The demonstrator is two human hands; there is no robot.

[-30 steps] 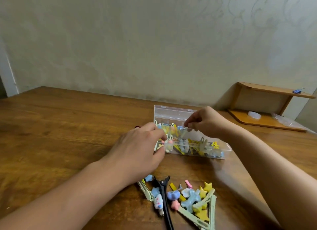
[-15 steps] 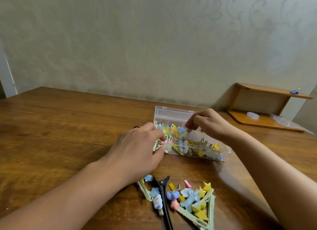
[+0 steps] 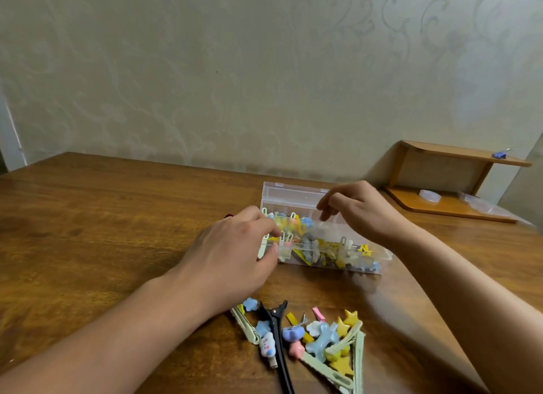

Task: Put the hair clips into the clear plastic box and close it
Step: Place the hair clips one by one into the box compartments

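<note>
Hair clips (image 3: 308, 336) loose on table, near side of clear plastic box (image 3: 296, 198); box long axis left-right, lid up; left hand (image 3: 232, 254) grips its left end, nearer the pile; right hand (image 3: 357, 210) above, fingers curled, hold unclear.

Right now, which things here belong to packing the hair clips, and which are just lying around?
Job:
clear box, lid up
clips in box
loose clips on table
black clip
left hand at the box's left end
right hand

Lying about:
wooden shelf
binder clip
white ring
</note>
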